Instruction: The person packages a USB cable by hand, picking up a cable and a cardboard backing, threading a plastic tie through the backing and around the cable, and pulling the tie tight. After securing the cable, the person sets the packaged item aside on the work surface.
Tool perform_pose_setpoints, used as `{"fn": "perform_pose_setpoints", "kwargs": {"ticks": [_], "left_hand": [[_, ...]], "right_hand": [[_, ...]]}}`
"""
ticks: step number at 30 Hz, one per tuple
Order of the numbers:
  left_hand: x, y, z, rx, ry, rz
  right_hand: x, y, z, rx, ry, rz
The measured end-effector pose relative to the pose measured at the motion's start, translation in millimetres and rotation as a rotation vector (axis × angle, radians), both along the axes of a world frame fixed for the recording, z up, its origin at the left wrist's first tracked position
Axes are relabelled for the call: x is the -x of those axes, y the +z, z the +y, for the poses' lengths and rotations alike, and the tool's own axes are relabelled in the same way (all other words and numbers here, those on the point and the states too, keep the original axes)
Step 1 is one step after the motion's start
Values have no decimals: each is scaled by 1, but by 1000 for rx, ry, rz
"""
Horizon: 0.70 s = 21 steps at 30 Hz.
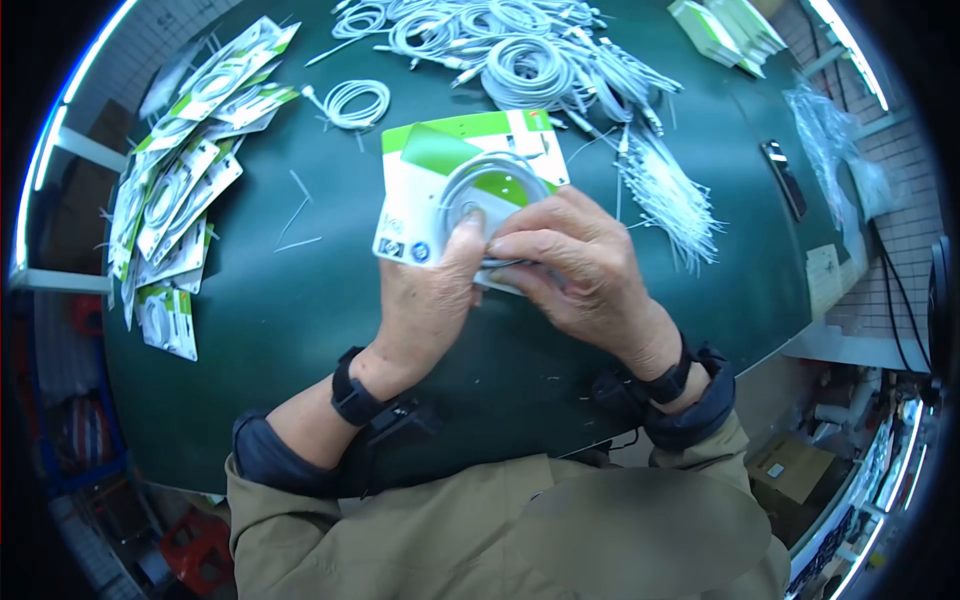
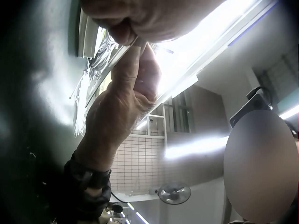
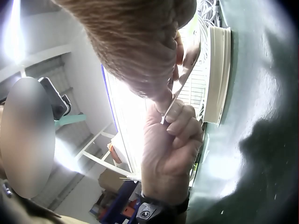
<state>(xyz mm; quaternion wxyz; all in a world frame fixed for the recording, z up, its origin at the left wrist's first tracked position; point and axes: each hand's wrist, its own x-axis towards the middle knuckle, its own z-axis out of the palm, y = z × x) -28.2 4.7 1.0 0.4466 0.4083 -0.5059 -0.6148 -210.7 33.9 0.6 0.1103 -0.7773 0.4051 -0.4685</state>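
In the head view a white and green packaging card (image 1: 395,200) is held over the table. A coil of grey-white cable (image 1: 450,190) lies against its face. The left hand (image 1: 425,300) grips the card's lower edge, its thumb pressed on the front beside the coil. The right hand (image 1: 590,265) pinches a thin strand at the coil's lower side, with fingertips close to the left thumb; I cannot tell whether it is cable or tie. In the right wrist view, the left hand's fingers (image 3: 182,121) curl at the card's edge, and a stack of cards (image 3: 217,74) stands close by.
Finished-looking carded cables (image 1: 180,190) are heaped at the left. A loose coil (image 1: 357,104) lies near a large cable pile (image 1: 525,70). White cable ties (image 1: 670,200) fan out at right. Farther right are a dark handheld device (image 1: 783,178), clear plastic (image 1: 830,140) and card stacks (image 1: 720,35).
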Motion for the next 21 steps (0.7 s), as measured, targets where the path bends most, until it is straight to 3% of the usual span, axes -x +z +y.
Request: {"fn": "perform_pose_setpoints", "kwargs": {"ticks": [8, 11, 12, 15, 18, 21], "left_hand": [[0, 4, -1, 13, 52, 9], [-6, 3, -9, 49, 51, 8], [-9, 2, -12, 66, 43, 30], [-12, 6, -18, 77, 90, 36], [-17, 7, -24, 84, 107, 50], [-16, 6, -26, 75, 125, 60]], "right_hand": [[7, 11, 4, 103, -57, 8], [32, 17, -2, 190, -199, -11], [43, 17, -2, 142, -318, -25], [70, 19, -1, -318, -630, 55], [87, -11, -6, -459, -712, 370], [80, -17, -5, -479, -746, 433]]}}
